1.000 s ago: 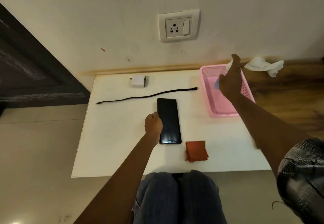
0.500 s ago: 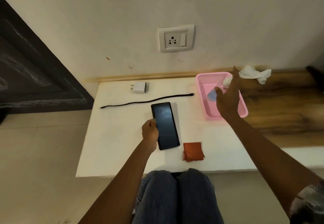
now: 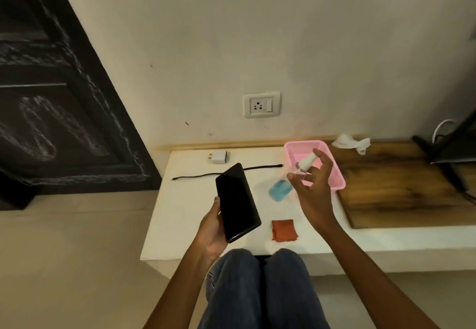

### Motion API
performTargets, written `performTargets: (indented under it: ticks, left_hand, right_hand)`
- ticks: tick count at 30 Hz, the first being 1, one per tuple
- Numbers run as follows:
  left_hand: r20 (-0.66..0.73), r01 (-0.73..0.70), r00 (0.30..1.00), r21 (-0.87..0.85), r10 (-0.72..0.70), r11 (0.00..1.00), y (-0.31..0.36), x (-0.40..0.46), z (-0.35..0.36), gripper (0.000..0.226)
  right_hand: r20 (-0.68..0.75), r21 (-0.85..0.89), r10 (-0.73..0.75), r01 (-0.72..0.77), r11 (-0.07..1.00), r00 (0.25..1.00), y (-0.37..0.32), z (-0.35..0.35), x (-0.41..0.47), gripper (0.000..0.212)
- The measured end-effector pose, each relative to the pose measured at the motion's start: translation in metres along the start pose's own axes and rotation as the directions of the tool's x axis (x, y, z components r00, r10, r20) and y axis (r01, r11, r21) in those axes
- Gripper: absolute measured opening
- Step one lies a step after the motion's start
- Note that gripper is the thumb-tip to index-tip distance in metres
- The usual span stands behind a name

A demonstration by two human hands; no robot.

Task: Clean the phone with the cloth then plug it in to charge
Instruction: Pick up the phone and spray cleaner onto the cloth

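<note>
My left hand [image 3: 212, 229] holds a black phone [image 3: 237, 202] above the white table [image 3: 180, 225], screen up and tilted. My right hand [image 3: 313, 187] grips a small clear spray bottle [image 3: 288, 183] with blue liquid and a white cap, held tilted in the air just right of the phone. A folded rust-orange cloth [image 3: 284, 230] lies on the table near the front edge, between my hands. The white charger adapter [image 3: 218, 157] and the black cable [image 3: 224, 173] lie at the back of the table. The wall socket [image 3: 261, 104] sits above them.
A pink plastic basket [image 3: 332, 174] stands behind my right hand. A crumpled white tissue [image 3: 351, 142] lies on the wooden surface [image 3: 401, 187] to the right. A dark stand and white wire are at the far right. My knees are below the table edge.
My left hand has lifted the phone off the table. My right hand took the spray bottle out of the pink basket and brought it toward the phone.
</note>
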State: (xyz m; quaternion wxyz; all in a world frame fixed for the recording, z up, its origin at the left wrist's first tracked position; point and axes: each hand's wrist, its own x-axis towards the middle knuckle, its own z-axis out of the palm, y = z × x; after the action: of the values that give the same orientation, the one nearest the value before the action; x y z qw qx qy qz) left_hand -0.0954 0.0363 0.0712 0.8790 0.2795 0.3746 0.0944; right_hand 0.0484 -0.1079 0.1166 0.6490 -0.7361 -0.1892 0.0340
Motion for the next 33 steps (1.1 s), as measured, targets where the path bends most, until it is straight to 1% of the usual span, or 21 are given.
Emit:
performTargets:
  ticks: [3,6,8,9,10,11,13,15,17,18,19,21,23,25,27,29,31,33]
  left_hand:
    - [0.081,0.008,0.997,-0.153,0.004,0.988,0.001,-0.037,0.000,0.034]
    - [0.202,0.063,0.979,-0.289,-0.004,0.955,0.003,-0.070,-0.003,0.033]
    - [0.272,0.094,0.962,-0.346,0.004,0.934,0.004,-0.082,-0.007,0.035]
    - [0.297,0.099,0.955,-0.363,0.014,0.926,0.004,-0.087,-0.009,0.038]
    - [0.313,0.094,0.949,-0.371,0.029,0.924,0.004,-0.090,-0.013,0.042]
    - [0.324,0.084,0.945,-0.369,0.043,0.926,0.004,-0.093,-0.016,0.045]
    - [0.361,0.088,0.931,-0.363,0.053,0.928,0.004,-0.097,-0.020,0.049]
    - [0.427,0.110,0.903,-0.356,0.057,0.928,0.005,-0.100,-0.021,0.054]
    - [0.451,0.085,0.890,-0.316,0.071,0.945,0.007,-0.100,-0.019,0.057]
    - [0.454,0.071,0.888,-0.296,0.075,0.953,0.008,-0.100,-0.018,0.057]
    - [0.459,0.064,0.885,-0.279,0.074,0.958,0.008,-0.100,-0.017,0.057]
    - [0.467,0.057,0.882,-0.241,0.064,0.969,0.007,-0.099,-0.017,0.057]
    - [0.480,0.066,0.876,-0.196,0.037,0.978,0.007,-0.097,-0.017,0.062]
    - [0.501,0.089,0.866,-0.155,0.001,0.984,0.007,-0.096,-0.015,0.069]
    - [0.518,0.094,0.855,-0.132,-0.012,0.987,0.007,-0.096,-0.014,0.066]
    - [0.523,0.091,0.852,-0.134,-0.008,0.987,0.006,-0.094,-0.019,0.070]
    - [0.516,0.091,0.856,-0.138,-0.007,0.986,0.006,-0.092,-0.024,0.071]
    - [0.503,0.089,0.865,-0.141,-0.006,0.986,0.006,-0.090,-0.027,0.070]
  right_hand:
    - [0.065,0.095,0.022,-0.029,0.995,0.998,-0.023,-0.003,-0.024,0.068]
    - [0.123,0.162,0.014,-0.034,0.986,0.992,-0.040,-0.007,-0.047,0.067]
    - [0.174,0.241,0.051,-0.093,0.966,0.983,-0.049,-0.008,-0.059,0.067]
    - [0.201,0.294,0.079,-0.137,0.946,0.976,-0.053,-0.009,-0.063,0.065]
    - [0.231,0.351,0.100,-0.179,0.919,0.968,-0.055,-0.011,-0.067,0.059]
    - [0.275,0.398,0.121,-0.227,0.889,0.954,-0.056,-0.012,-0.070,0.048]
    - [0.381,0.422,0.149,-0.315,0.850,0.913,-0.059,-0.011,-0.075,0.027]
    - [0.438,0.453,0.185,-0.394,0.799,0.879,-0.063,-0.005,-0.081,0.017]
    - [0.500,0.509,0.236,-0.503,0.698,0.833,-0.071,0.003,-0.084,0.032]
    - [0.527,0.513,0.238,-0.529,0.676,0.815,-0.074,0.006,-0.086,0.038]
    - [0.555,0.517,0.226,-0.545,0.660,0.801,-0.077,0.008,-0.086,0.039]
    - [0.610,0.564,0.165,-0.571,0.597,0.775,-0.080,0.012,-0.090,0.035]
    - [0.662,0.593,0.134,-0.626,0.506,0.737,-0.083,0.015,-0.093,0.040]
    - [0.738,0.557,0.140,-0.713,0.427,0.660,-0.085,0.018,-0.096,0.039]
    - [0.808,0.505,0.129,-0.789,0.351,0.574,-0.087,0.019,-0.099,0.036]
    - [0.848,0.478,0.086,-0.825,0.301,0.523,-0.089,0.020,-0.103,0.033]
    - [0.867,0.468,0.042,-0.841,0.271,0.496,-0.093,0.020,-0.108,0.029]
    - [0.892,0.437,0.005,-0.863,0.256,0.453,-0.096,0.020,-0.110,0.030]
